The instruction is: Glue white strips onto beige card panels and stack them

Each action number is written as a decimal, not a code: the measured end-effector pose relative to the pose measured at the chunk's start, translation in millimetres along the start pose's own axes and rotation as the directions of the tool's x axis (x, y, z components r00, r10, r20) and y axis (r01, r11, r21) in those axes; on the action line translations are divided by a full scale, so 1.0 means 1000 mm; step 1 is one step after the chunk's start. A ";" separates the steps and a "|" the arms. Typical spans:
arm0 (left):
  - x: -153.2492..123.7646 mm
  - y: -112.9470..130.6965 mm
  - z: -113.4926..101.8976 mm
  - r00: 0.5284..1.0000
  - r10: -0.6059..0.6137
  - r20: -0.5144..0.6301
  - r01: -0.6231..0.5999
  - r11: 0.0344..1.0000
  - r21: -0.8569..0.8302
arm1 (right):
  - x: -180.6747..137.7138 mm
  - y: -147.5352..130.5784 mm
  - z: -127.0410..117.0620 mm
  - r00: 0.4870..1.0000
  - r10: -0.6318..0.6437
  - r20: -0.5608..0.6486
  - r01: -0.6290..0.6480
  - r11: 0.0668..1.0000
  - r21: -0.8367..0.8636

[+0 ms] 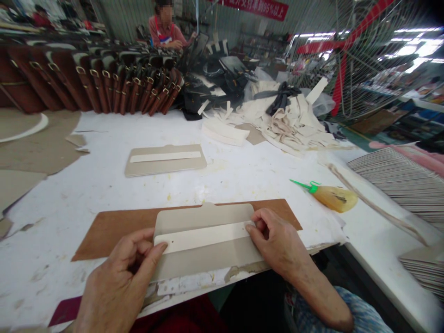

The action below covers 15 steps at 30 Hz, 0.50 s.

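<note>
A cream strip (208,237) with a small hole near each end lies slightly slanted across a grey-beige panel (204,216) with rounded corners and a small tab on its far edge. My left hand (121,268) pinches the strip's left end, its thumb on top at the panel's left edge. My right hand (277,240) is closed at the other end, thumb and fingertips on the strip beside the panel's right edge. Beneath the panel is a brown leather-like sheet (121,226). A similar beige panel (166,167) bearing a strip lies farther back.
A yellowish glue bottle (335,198) with a green nozzle lies at right. Brown buckled bag pieces (104,83) stand along the back left, beside a scrap heap (291,120). Stacked sheets (398,171) and a fan (343,51) are on the right. A person (169,32) sits beyond.
</note>
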<state>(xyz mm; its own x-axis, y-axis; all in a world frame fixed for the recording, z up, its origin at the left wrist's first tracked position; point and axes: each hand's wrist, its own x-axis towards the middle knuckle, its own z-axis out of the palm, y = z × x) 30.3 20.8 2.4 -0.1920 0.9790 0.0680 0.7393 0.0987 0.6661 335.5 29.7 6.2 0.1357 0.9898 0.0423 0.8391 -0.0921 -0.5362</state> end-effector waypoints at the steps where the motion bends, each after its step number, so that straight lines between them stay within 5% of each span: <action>1: -0.001 0.000 0.000 1.000 0.013 0.003 -0.013 1.000 -0.008 | -0.001 0.000 0.001 0.999 -0.044 -0.006 0.044 0.999 -0.014; 6: -0.006 0.003 0.000 0.999 0.026 0.021 -0.023 0.995 -0.100 | -0.007 0.006 0.007 0.975 -0.222 0.010 0.223 0.973 -0.062; 15: -0.010 0.013 0.001 0.996 0.072 -0.043 -0.077 0.988 -0.131 | -0.006 0.026 0.015 0.968 -0.248 0.023 0.249 0.956 -0.154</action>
<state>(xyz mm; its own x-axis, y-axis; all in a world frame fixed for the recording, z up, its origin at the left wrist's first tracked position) 42.4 12.2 8.9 -0.1652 0.9751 0.1476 0.6609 -0.0016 0.7504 349.1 23.1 -20.5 -0.0891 0.9840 0.1544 0.9173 0.1414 -0.3722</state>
